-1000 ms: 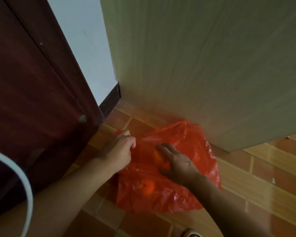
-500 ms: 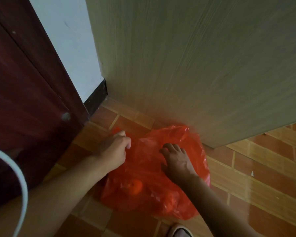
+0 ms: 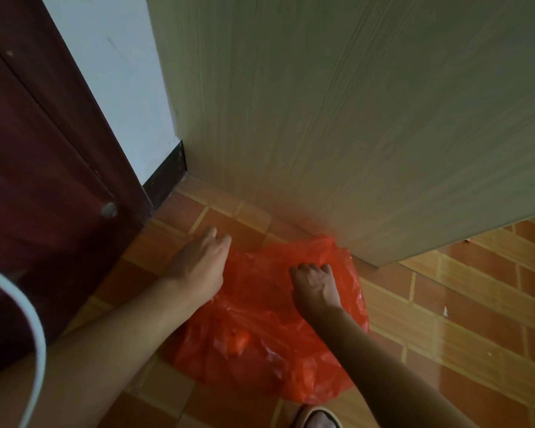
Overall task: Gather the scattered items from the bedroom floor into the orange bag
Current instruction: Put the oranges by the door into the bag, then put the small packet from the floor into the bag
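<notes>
The orange bag (image 3: 269,332) lies crumpled on the tiled floor against a pale wooden panel. One orange fruit (image 3: 239,340) shows through its thin plastic near the lower left. My left hand (image 3: 198,267) lies over the bag's left edge, and its fingers stretch forward onto the tiles. My right hand (image 3: 316,285) is on the upper middle of the bag with its fingers curled down into the plastic, gripping it. Anything else inside the bag is hidden by the folds.
A pale wooden panel (image 3: 352,118) stands right behind the bag. A dark red door (image 3: 44,180) closes off the left, with a strip of white wall (image 3: 121,72) between. A foot in a slipper (image 3: 317,419) is at the bottom edge. A white cable (image 3: 36,329) hangs at the left.
My left hand's fingers have gone from curled on the bag's edge to stretched forward. My right hand has curled its fingers into the plastic. The fruit it held is no longer seen.
</notes>
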A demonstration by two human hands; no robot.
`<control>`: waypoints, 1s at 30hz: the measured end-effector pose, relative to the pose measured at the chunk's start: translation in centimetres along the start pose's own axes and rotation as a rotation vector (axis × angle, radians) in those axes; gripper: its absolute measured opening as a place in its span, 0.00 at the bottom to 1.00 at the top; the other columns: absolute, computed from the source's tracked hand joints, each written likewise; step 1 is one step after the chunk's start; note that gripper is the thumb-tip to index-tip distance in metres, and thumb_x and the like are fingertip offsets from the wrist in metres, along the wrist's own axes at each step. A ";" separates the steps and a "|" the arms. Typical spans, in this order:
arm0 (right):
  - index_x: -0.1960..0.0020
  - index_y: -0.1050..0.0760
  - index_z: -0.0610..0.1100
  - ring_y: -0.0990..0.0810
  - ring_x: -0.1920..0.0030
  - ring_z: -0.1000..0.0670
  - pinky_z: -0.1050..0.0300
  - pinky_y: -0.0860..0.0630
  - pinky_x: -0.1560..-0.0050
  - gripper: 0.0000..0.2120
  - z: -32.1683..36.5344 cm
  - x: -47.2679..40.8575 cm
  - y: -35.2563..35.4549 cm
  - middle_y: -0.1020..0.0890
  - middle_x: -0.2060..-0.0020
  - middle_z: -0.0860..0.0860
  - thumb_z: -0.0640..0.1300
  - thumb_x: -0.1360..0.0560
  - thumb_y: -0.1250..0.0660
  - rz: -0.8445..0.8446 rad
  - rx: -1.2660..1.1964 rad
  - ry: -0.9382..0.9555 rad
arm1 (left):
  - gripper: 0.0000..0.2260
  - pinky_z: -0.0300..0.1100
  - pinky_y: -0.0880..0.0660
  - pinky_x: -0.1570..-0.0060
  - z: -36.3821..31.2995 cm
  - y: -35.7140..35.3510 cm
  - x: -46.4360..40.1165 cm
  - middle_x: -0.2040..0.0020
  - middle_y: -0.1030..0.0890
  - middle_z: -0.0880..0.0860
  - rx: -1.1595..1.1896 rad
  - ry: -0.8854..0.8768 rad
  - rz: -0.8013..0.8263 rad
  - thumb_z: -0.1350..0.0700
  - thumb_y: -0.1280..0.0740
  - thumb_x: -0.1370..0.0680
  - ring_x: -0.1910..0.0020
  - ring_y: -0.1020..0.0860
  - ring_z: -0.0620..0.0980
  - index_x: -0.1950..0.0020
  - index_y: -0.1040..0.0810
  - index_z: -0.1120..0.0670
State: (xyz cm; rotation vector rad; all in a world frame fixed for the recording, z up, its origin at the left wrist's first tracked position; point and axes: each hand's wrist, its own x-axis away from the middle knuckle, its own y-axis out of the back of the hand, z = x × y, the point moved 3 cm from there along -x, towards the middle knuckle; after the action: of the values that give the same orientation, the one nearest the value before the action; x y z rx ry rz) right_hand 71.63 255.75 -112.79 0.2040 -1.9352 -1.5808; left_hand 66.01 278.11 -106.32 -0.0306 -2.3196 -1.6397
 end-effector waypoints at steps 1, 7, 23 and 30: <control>0.43 0.22 0.48 0.20 0.47 0.44 0.48 0.29 0.43 0.13 0.0 0.2 0.1 0.18 0.49 0.49 0.36 0.25 0.35 -0.023 -0.017 0.004 | 0.18 0.37 0.28 0.61 0.0 -0.1 0.0 0.33 0.27 0.54 0.006 -0.022 -0.012 0.65 0.32 0.21 0.50 0.21 0.51 0.33 0.26 0.53; 0.61 0.20 0.47 0.21 0.67 0.45 0.50 0.24 0.62 0.14 0.1 1.1 1.0 0.21 0.67 0.50 0.33 0.41 0.22 -0.213 -0.067 0.019 | 0.06 0.43 0.20 0.61 -1.5 0.2 -0.2 0.49 0.23 0.49 0.020 -0.121 -0.066 0.61 0.33 0.20 0.59 0.22 0.48 0.44 0.23 0.52; 0.58 0.22 0.47 0.20 0.60 0.41 0.49 0.24 0.63 0.07 -7.0 12.5 18.7 0.18 0.62 0.49 0.50 0.30 0.33 -0.290 -0.657 -0.250 | 0.08 0.50 0.20 0.62 -9.0 11.7 9.1 0.55 0.18 0.50 0.307 0.092 -0.090 0.61 0.26 0.27 0.58 0.19 0.53 0.54 0.22 0.48; 0.56 0.20 0.48 0.20 0.61 0.45 0.50 0.23 0.62 0.03 -9.1 21.5 30.5 0.18 0.62 0.52 0.47 0.27 0.31 -0.236 -0.796 -0.386 | 0.07 0.45 0.23 0.64 -15.2 25.6 15.7 0.56 0.18 0.50 0.272 0.125 -0.034 0.61 0.26 0.26 0.58 0.20 0.51 0.53 0.20 0.51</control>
State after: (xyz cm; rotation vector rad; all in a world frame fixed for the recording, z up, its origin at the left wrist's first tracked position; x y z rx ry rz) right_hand 67.52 245.93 -75.87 -0.2317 -1.4062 -2.5629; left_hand 59.37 270.60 -74.21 0.1660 -2.4341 -1.2876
